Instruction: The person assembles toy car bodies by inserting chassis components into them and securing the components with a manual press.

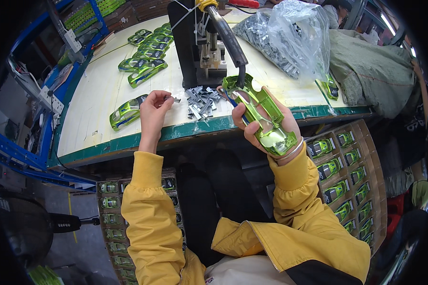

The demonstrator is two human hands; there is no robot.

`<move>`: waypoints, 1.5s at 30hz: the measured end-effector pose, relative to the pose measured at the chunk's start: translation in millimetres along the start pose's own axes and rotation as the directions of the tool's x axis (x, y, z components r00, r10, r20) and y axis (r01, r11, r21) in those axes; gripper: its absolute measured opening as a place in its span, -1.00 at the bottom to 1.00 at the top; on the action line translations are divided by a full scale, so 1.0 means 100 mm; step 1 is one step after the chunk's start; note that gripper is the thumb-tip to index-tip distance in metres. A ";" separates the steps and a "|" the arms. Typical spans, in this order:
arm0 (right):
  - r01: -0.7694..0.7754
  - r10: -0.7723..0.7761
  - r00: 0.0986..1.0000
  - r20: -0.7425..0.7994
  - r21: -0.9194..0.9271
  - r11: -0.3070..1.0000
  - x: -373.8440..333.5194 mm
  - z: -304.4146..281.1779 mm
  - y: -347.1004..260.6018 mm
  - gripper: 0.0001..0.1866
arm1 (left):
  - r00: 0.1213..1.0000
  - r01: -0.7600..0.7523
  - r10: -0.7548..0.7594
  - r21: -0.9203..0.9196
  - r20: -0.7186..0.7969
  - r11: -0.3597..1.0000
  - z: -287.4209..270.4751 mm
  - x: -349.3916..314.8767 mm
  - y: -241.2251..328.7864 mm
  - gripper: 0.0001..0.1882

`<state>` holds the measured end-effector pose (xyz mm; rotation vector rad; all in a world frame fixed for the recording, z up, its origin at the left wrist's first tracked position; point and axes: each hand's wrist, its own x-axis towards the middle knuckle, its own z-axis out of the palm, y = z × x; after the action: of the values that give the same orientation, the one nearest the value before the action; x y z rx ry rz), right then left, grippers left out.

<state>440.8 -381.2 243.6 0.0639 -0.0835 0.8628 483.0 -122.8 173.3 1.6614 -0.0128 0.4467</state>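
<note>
My right hand (288, 124) grips a glossy green toy car body shell (278, 139), turned so its hollow inside with window openings shows. The shell's upper end sits right under the dark tip of a bench machine's tube (241, 76); whether they touch I cannot tell. Between thumb and fingertips, my left hand (153, 115) pinches a small grey strip-like part (177, 99). A loose pile of similar silvery-grey parts (202, 101) lies between my hands on the table. Just left of my left hand, another green car shell (127, 113) rests near the table edge.
Several green car shells (150, 51) stand in rows at the back left. The black machine column (184, 42) rises mid-table. A clear bag of grey parts (276, 40) and a green-grey sack (366, 66) lie right. Trays of green cars (373, 178) flank my legs.
</note>
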 end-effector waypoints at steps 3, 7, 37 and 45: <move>0.025 -0.030 0.998 -0.050 -0.099 0.995 -0.03 -0.02 -0.03 -0.59 | 1.000 0.010 -0.012 -0.054 -0.024 0.998 0.05 -0.01 0.02 -0.86; -0.004 -0.010 0.994 -0.106 -0.131 0.991 -0.07 -0.14 -0.04 -0.58 | 0.999 0.020 -0.023 -0.087 -0.043 0.996 0.04 -0.02 -0.01 -0.82; 0.369 0.650 0.690 -0.320 -0.617 -0.695 -0.67 -3.25 4.90 -0.36 | -0.125 0.157 -0.518 -0.532 -0.846 0.832 -1.82 -6.57 -0.14 -0.80; 0.458 0.641 0.752 -0.150 -0.581 -0.673 -0.59 -3.58 5.32 -0.34 | -0.097 -0.090 -0.679 -0.673 -0.728 0.734 -1.51 -6.81 -0.49 -0.79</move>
<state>14.6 -48.6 -106.2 -1.9342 -1.8878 0.6265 -174.5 -140.6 -63.3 0.3028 1.3057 1.0795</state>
